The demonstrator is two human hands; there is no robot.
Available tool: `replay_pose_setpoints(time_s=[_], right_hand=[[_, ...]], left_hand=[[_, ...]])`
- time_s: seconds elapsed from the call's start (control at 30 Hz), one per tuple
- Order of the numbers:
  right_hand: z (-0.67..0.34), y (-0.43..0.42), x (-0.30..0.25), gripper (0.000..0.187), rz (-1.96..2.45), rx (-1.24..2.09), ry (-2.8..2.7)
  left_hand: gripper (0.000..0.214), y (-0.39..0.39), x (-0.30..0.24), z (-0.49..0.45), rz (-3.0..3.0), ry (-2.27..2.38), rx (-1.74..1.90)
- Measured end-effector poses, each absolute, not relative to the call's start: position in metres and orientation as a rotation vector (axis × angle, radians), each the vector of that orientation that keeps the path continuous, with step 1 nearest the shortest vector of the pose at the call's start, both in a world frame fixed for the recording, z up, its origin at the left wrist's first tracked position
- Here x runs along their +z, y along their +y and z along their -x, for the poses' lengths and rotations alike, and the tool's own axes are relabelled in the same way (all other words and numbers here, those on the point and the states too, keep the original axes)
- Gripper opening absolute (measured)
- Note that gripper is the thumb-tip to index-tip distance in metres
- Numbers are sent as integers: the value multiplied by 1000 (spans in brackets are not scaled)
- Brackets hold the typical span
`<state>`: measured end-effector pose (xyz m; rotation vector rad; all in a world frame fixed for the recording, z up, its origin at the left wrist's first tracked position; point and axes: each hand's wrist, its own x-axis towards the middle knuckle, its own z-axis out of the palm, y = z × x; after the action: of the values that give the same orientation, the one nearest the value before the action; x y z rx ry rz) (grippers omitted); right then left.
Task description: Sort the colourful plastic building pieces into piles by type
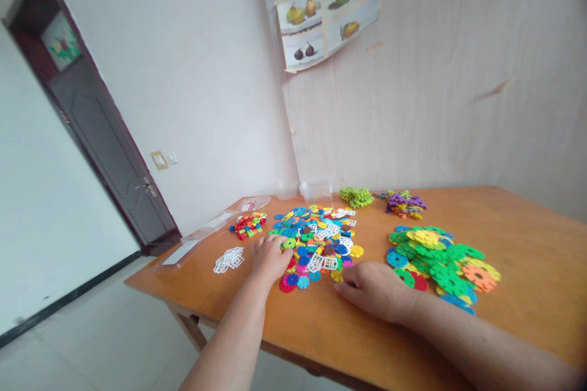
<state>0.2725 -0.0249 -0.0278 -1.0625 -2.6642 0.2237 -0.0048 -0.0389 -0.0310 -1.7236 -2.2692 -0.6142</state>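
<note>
My left hand (269, 258) rests at the left edge of a mixed pile of small plastic pieces (300, 229), its fingers stretched out and its thumb beside a lime-green disc (288, 243). The pile holds notched discs in blue, yellow, pink and red, with white window-frame pieces (326, 232) among them. Lying low on the table, my right hand (373, 288) has its fingers curled and pointing left, close to a yellow disc (337, 276) at the pile's near edge. What those curled fingers hold, if anything, is hidden.
White window-frame pieces (228, 260) and small red blocks (249, 226) lie left on the wooden table (312, 330). Large notched discs (452, 269) are heaped right. Lime-green pieces (356, 197), purple pieces (406, 203) and a clear container (316, 190) stand along the back, near the wall.
</note>
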Motion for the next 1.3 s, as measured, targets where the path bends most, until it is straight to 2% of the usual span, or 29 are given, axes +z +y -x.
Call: replay_pose_setpoints(time_s=[0.53, 0.9, 1.2, 1.3], right_hand=[[-271, -24, -26, 38, 1093, 163, -2670], [-272, -26, -23, 39, 1110, 167, -2679], [-274, -24, -11, 20, 1019, 165, -2333], [-276, -21, -8, 34, 956, 79, -2242]], left_hand=[[17, -34, -27, 4, 1751, -2221, -625], [25, -36, -24, 8, 1645, -2008, -712], [22, -46, -15, -39, 2107, -1665, -910], [23, -51, -14, -59, 2290, -1622, -961]])
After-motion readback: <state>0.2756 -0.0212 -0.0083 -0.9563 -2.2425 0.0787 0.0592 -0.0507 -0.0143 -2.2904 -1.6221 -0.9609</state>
